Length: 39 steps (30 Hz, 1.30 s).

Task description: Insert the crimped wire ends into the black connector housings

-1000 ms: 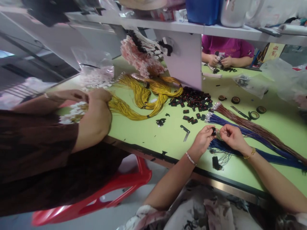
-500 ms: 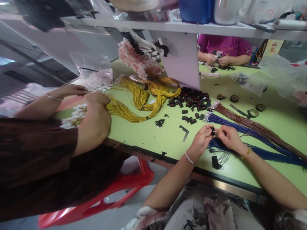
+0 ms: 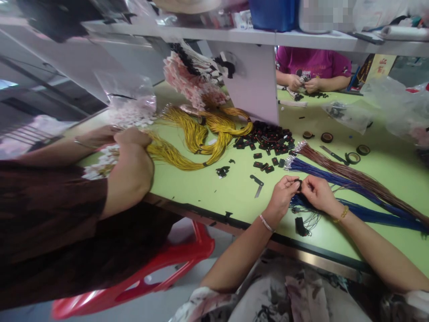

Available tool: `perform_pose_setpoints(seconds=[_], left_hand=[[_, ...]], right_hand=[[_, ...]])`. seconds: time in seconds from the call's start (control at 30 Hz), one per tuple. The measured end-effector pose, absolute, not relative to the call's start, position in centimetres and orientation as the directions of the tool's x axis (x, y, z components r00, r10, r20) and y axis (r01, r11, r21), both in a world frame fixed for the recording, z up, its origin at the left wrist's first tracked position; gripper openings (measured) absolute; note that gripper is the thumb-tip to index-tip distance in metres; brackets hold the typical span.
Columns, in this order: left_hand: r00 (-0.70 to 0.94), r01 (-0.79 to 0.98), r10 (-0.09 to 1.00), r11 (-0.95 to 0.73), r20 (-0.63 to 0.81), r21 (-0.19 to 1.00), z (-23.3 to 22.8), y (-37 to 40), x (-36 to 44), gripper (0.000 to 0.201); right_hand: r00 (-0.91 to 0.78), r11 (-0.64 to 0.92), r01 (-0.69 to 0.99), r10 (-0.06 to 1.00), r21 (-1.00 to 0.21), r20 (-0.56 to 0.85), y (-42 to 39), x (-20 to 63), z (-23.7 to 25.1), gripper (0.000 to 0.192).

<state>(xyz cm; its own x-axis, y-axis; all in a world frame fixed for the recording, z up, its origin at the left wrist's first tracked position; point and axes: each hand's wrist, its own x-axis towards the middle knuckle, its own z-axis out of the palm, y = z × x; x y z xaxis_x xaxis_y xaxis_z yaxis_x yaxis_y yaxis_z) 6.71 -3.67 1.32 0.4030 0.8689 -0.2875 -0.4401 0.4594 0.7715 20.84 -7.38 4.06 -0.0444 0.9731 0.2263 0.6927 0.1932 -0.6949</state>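
Over the front of the green table, my left hand (image 3: 283, 194) pinches a small black plastic part (image 3: 298, 184) between thumb and fingers. My right hand (image 3: 318, 193) is closed right beside it, its fingertips meeting the part; they pinch what looks like a thin wire, mostly hidden by the fingers. A bundle of blue wires (image 3: 365, 212) runs under and past my right hand. Just below my hands lies a black piece with thin wires (image 3: 301, 226). Farther back, a second blue bundle (image 3: 311, 169) and a brown wire bundle (image 3: 338, 165) show silvery ends.
A pile of black parts (image 3: 268, 139) is left of the bundles. A small blade tool (image 3: 258, 184), tape rolls (image 3: 327, 137) and yellow wire bundles (image 3: 187, 163) share the table. A co-worker's arm (image 3: 129, 174) reaches in at left; another person (image 3: 313, 67) works opposite. A shelf (image 3: 214, 36) overhangs.
My two hands have come closer together, and the pale wire end that showed between them is now covered. The black part has turned slightly. The co-worker's hands at left shifted a little.
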Motion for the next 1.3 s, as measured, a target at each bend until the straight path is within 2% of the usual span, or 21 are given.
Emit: perform_pose_setpoints(seconds=[0.13, 0.33, 0.43, 0.47, 0.53, 0.57, 0.63, 0.7, 0.83, 1.0, 1.1, 1.2, 1.3], left_hand=[[0.381, -0.465, 0.869, 0.474, -0.314, 0.747, 1.4, -3.6, 6.7, 0.033], [0.384, -0.382, 0.870, 0.454, -0.309, 0.805, 1.4, -3.7, 6.8, 0.032], [0.399, -0.390, 0.858, 0.478, -0.324, 0.787, 1.5, -3.6, 6.9, 0.032], [0.395, -0.403, 0.859, 0.480, -0.325, 0.779, 1.5, -3.5, 6.9, 0.032], [0.387, -0.419, 0.862, 0.479, -0.326, 0.771, 1.6, -3.5, 7.0, 0.032], [0.387, -0.418, 0.862, 0.480, -0.326, 0.771, 1.6, -3.5, 7.0, 0.033], [0.389, -0.413, 0.860, 0.483, -0.330, 0.772, 1.5, -3.4, 7.0, 0.033], [0.395, -0.411, 0.856, 0.489, -0.333, 0.769, 1.5, -3.4, 6.9, 0.034], [0.413, -0.399, 0.848, 0.495, -0.331, 0.772, 1.5, -3.4, 6.7, 0.035], [0.362, -0.347, 0.898, 0.380, -0.252, 0.857, 1.7, -4.0, 7.2, 0.032], [0.378, -0.353, 0.902, 0.348, -0.208, 0.868, 1.9, -4.4, 7.6, 0.032], [0.429, -0.389, 0.873, 0.411, -0.232, 0.825, 2.0, -4.4, 7.8, 0.033], [0.455, -0.421, 0.851, 0.466, -0.263, 0.778, 1.8, -4.3, 7.7, 0.032]], right_hand=[[-0.111, 0.231, 0.668, 0.971, -0.707, 0.213, -7.2, 20.9, 4.0, 0.017], [-0.068, 0.172, 0.683, 0.983, -0.710, 0.172, -7.5, 20.8, 3.8, 0.019], [-0.125, 0.206, 0.661, 0.978, -0.722, 0.164, -5.9, 22.4, 4.6, 0.019], [-0.096, 0.200, 0.670, 0.978, -0.715, 0.183, -4.9, 23.2, 4.9, 0.020], [0.052, 0.109, 0.760, 0.972, -0.641, 0.228, -2.5, 25.0, 5.1, 0.022], [0.128, 0.021, 0.826, 0.966, -0.564, 0.225, -1.2, 25.8, 5.1, 0.021], [0.215, -0.135, 0.904, 0.964, -0.406, 0.159, 1.1, 27.1, 4.6, 0.016], [0.252, -0.213, 0.929, 0.963, -0.303, 0.097, 2.6, 27.8, 3.8, 0.015], [0.244, -0.224, 0.928, 0.969, -0.296, 0.031, 3.3, 28.3, 3.0, 0.017], [0.214, -0.190, 0.958, 0.973, -0.213, 0.092, 2.7, 28.7, 4.2, 0.018], [0.211, -0.176, 0.945, 0.972, -0.275, 0.104, 3.0, 28.0, 5.2, 0.016], [0.111, -0.032, 0.895, 0.982, -0.445, 0.153, 3.6, 26.2, 6.0, 0.014], [0.018, 0.121, 0.772, 0.977, -0.624, 0.211, 3.7, 24.3, 6.6, 0.017]])
